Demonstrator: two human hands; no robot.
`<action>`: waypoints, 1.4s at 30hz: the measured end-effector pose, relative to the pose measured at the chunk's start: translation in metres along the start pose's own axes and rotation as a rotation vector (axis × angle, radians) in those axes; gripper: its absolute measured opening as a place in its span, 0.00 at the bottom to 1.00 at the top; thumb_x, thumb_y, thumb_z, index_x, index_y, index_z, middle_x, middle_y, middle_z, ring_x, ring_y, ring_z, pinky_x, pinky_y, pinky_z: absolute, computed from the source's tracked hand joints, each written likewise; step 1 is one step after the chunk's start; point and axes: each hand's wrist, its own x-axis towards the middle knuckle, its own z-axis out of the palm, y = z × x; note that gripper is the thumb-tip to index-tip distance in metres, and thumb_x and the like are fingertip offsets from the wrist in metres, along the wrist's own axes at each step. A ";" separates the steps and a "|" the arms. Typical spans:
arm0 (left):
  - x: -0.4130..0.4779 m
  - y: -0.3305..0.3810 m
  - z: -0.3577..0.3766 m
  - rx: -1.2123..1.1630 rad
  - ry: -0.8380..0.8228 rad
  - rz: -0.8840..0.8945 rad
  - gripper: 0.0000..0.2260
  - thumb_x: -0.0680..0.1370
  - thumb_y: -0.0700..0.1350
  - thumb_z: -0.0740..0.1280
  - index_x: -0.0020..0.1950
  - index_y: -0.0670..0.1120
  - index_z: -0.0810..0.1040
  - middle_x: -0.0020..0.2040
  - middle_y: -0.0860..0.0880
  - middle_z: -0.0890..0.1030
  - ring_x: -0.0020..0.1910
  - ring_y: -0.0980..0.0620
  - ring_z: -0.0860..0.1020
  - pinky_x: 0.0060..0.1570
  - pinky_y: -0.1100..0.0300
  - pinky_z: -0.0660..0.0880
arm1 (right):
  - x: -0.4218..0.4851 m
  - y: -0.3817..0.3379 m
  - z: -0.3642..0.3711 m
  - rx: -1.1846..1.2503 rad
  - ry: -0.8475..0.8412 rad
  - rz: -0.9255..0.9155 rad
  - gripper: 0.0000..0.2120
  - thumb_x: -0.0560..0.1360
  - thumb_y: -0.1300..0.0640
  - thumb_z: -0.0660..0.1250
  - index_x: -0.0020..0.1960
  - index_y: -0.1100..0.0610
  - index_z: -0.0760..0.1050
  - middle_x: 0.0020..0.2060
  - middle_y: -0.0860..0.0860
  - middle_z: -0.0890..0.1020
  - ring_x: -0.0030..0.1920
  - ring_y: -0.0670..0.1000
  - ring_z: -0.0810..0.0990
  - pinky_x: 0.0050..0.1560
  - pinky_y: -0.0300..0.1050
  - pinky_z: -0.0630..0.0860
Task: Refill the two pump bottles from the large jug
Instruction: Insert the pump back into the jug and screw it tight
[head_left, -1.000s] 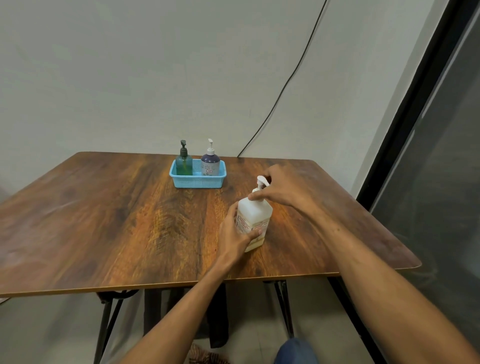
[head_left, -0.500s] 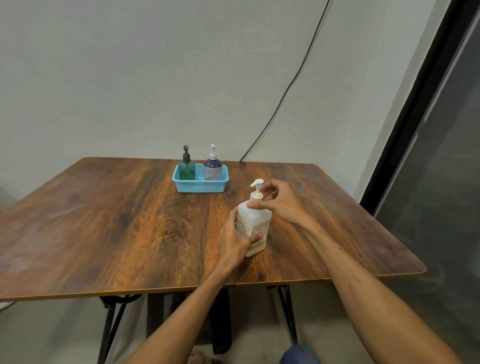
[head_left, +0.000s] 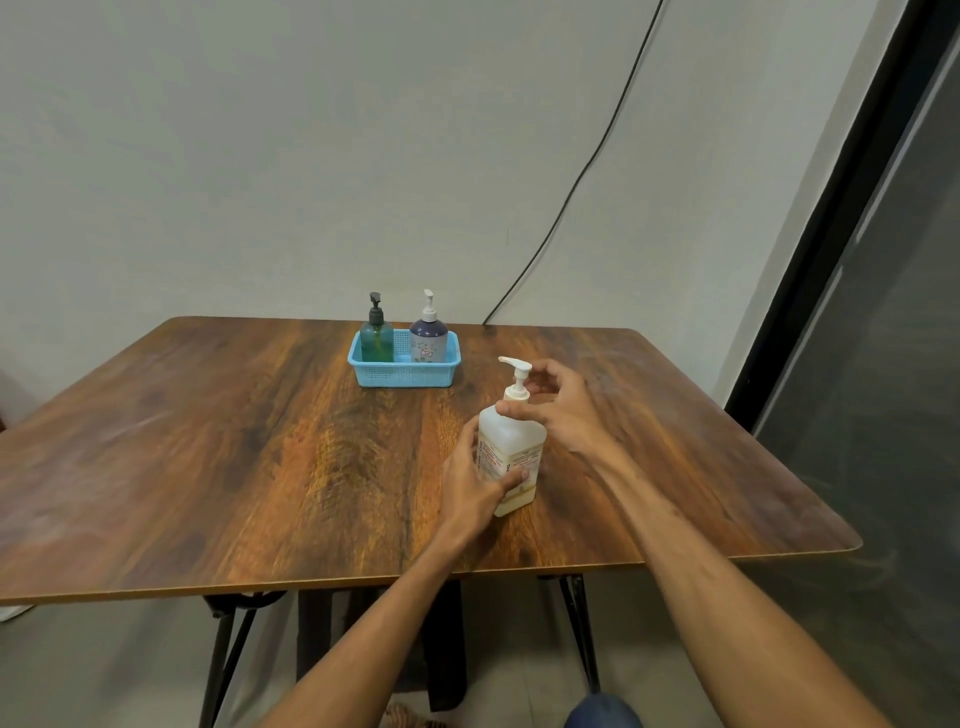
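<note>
A large white jug with a white pump top stands upright on the wooden table, right of centre near the front. My left hand grips its lower body from the left, thumb across the label. My right hand pinches the pump collar at the neck with thumb and curled fingers. Further back, a green pump bottle with a dark pump and a purple pump bottle with a white pump stand side by side in a blue basket.
A black cable runs down the wall to the table's back edge. A dark-framed glass panel stands close on the right. The table's right and front edges are near the jug.
My right hand has slid from the pump head down to the collar at the neck, leaving the pump head showing. The left hand keeps its grip on the jug.
</note>
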 end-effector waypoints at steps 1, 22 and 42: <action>0.000 -0.001 0.000 0.002 0.002 0.002 0.35 0.66 0.45 0.80 0.70 0.51 0.69 0.60 0.57 0.77 0.58 0.63 0.75 0.56 0.60 0.77 | 0.000 0.002 -0.001 -0.005 -0.012 0.006 0.24 0.64 0.62 0.82 0.58 0.59 0.79 0.52 0.53 0.83 0.53 0.50 0.81 0.52 0.42 0.78; 0.000 0.001 -0.001 0.044 -0.005 0.002 0.35 0.66 0.46 0.80 0.70 0.52 0.68 0.58 0.62 0.75 0.57 0.72 0.73 0.50 0.75 0.73 | -0.009 0.009 0.011 0.090 0.127 -0.016 0.21 0.62 0.60 0.82 0.51 0.47 0.79 0.50 0.47 0.84 0.52 0.48 0.82 0.56 0.50 0.80; 0.002 -0.001 -0.001 0.029 -0.022 -0.007 0.36 0.66 0.44 0.80 0.69 0.54 0.67 0.56 0.62 0.75 0.56 0.68 0.75 0.48 0.72 0.74 | -0.005 0.018 0.020 0.039 0.212 -0.001 0.24 0.53 0.54 0.85 0.44 0.53 0.78 0.42 0.48 0.84 0.45 0.53 0.83 0.48 0.57 0.83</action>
